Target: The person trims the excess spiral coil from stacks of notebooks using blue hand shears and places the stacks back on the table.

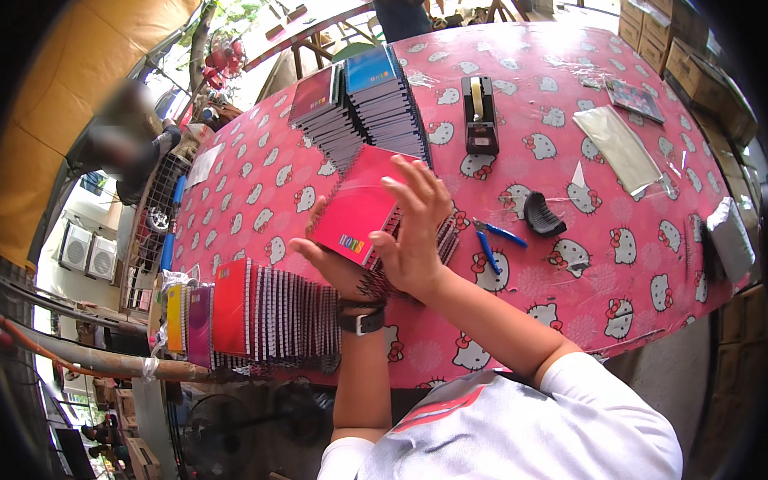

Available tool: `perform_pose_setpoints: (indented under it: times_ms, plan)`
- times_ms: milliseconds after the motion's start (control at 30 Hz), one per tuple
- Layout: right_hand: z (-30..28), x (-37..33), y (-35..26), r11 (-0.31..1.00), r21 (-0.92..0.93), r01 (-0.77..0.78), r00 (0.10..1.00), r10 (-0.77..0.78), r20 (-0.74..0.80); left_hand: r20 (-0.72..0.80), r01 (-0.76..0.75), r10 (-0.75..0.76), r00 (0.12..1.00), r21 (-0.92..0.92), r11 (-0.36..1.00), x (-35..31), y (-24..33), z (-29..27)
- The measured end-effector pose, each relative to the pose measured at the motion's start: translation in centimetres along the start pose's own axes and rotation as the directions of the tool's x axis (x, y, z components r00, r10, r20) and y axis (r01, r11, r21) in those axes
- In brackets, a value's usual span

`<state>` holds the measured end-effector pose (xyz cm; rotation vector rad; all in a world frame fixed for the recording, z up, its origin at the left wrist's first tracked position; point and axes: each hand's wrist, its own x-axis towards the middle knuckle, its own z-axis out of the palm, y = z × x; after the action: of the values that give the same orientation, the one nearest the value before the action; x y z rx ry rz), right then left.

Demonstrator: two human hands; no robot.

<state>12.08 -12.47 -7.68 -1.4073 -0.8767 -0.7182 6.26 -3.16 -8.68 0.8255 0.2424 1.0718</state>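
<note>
Two hands (375, 240) around glossy spiral notebooks (362, 207)

I see my two hands, the left hand (330, 263) and right hand (413, 230), holding a notebook (357, 205) above the table (623, 308). Upright notebooks (268, 310) stand near left, stacked notebooks (367, 105) far behind, tape dispenser (479, 114) and scissors (494, 240) right.
</note>
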Motion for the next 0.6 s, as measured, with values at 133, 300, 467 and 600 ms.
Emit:
perform_pose_setpoints:
  times_ms: [133, 300, 467, 600]
  plan:
    - [0.3, 0.2, 0.0, 1.000, -0.012, 0.004, 1.000, -0.003, 0.022, 0.151, 0.044, -0.033, 0.988, -0.068, 0.997, 0.0, -0.5, -0.9]
    - [-1.0, 0.5, 4.8, 0.921, 0.230, -0.315, 0.936, 0.341, -0.082, 0.361, 0.207, -0.044, 0.932, -0.428, 0.879, 1.3, -2.2, -6.0]
    - [-0.7, -2.7, 7.3, 0.811, 0.319, -0.490, 0.864, 0.501, 0.051, 0.233, 0.253, -0.186, 0.954, -0.303, 0.919, 0.1, -3.9, -5.7]
    - [-0.8, -2.5, 7.6, 0.687, 0.220, -0.693, 0.718, 0.686, 0.120, 0.000, 0.252, -0.255, 0.967, -0.153, 0.956, 0.3, -5.6, -5.9]
